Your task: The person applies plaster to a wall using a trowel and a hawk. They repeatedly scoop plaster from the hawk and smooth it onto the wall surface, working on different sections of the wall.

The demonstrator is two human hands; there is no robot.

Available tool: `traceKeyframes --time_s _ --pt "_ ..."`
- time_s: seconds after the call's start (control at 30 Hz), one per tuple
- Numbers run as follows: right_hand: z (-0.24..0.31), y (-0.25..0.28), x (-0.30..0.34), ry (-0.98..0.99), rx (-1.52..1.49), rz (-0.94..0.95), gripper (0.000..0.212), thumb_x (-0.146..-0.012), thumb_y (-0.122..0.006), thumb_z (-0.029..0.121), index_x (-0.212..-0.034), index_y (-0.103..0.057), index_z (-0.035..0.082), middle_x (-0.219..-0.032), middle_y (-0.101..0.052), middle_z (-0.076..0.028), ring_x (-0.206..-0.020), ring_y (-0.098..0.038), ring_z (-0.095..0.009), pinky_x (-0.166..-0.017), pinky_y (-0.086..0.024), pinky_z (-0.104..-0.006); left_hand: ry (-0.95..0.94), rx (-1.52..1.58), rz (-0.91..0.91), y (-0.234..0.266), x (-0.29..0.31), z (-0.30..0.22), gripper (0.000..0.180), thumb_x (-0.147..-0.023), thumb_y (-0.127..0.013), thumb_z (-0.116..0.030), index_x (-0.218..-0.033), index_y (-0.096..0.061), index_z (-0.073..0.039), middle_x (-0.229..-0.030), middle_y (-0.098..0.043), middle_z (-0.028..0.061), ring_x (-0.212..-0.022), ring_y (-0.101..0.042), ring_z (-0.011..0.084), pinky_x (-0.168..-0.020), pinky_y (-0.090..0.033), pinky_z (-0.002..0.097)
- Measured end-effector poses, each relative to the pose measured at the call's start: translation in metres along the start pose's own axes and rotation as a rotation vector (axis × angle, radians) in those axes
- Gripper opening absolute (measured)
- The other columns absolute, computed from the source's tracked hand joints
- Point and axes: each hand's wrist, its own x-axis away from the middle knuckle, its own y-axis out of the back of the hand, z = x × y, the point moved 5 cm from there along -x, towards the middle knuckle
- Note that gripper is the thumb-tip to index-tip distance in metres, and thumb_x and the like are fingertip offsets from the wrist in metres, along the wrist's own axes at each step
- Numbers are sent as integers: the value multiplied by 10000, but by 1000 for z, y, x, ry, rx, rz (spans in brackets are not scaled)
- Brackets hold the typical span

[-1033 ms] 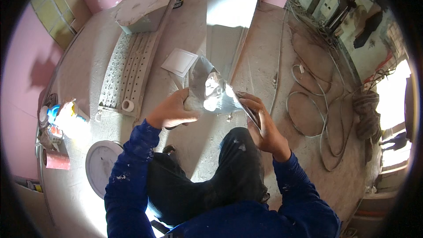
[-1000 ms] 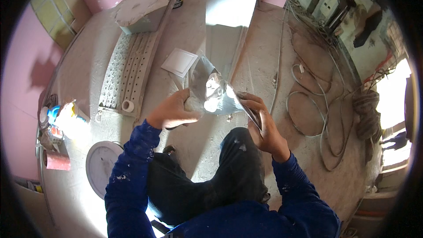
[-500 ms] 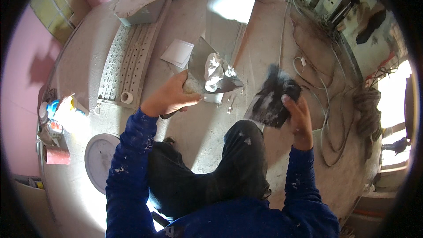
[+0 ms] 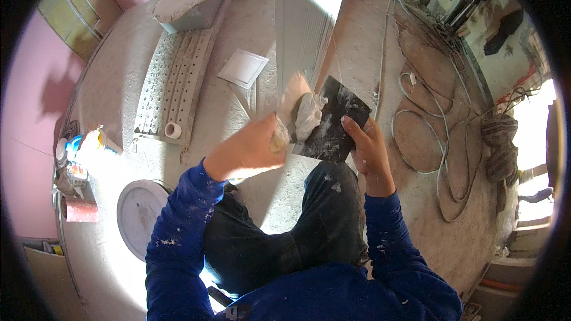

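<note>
My left hand (image 4: 247,150) is closed around the handle of a putty knife (image 4: 291,96), whose broad blade tilts upward in front of my knees. White filler (image 4: 310,116) sits in a thick lump on that blade. In my right hand (image 4: 370,151) is a dark, flat spreader (image 4: 338,123) smeared with white, the thumb pressed on its face. The spreader's left edge meets the lump of filler. Whether the two blades touch behind the lump is hidden.
A perforated metal plank (image 4: 169,83) lies at left with a tape roll (image 4: 172,130) on it. Nearby are a white square panel (image 4: 243,68), a round lid (image 4: 141,217) and a red roll (image 4: 79,209). Cables (image 4: 443,137) loop over the floor at right. A grey board (image 4: 303,30) extends ahead.
Both hands have come together: the left moved right with the putty knife, the right moved left with the spreader. The spreader now reaches the filler.
</note>
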Motion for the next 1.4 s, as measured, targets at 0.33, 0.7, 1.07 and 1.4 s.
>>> traceKeyframes --time_s 0.33,0.7,1.07,1.4 --pt "33 21 -2 290 -167 -23 286 -983 -550 80 -1256 -548 -8 -1210 -628 -109 -1119 -614 -232 -985 -498 -399 -198 144 98 -22 9 -10 577 -818 -679 -268 -1229 -461 73 -861 -658 234 -780 -663 349 -740 -520 434" --pt "60 -35 57 614 958 462 632 -707 -796 26 -1262 -520 149 -1404 -470 -204 -1327 -434 -454 -1093 -366 -550 134 546 267 -28 -4 9 490 -818 -778 -212 -1171 -542 34 -739 -611 29 -520 -555 91 -461 -458 238" --pt "56 47 5 238 1135 160 606 -800 -509 -175 -1339 -494 101 -1370 -508 -167 -1301 -471 -385 -1115 -374 -397 64 674 216 -8 -6 2 425 -861 -721 -209 -1154 -522 26 -746 -595 40 -552 -571 107 -495 -487 265" --pt "127 -51 22 767 1745 613 420 -805 -638 14 -1179 -710 192 -1254 -637 -49 -1221 -539 -259 -1127 -333 -479 252 565 117 -18 13 21 462 -813 -790 -290 -1071 -576 28 -696 -600 22 -509 -567 91 -449 -454 237"
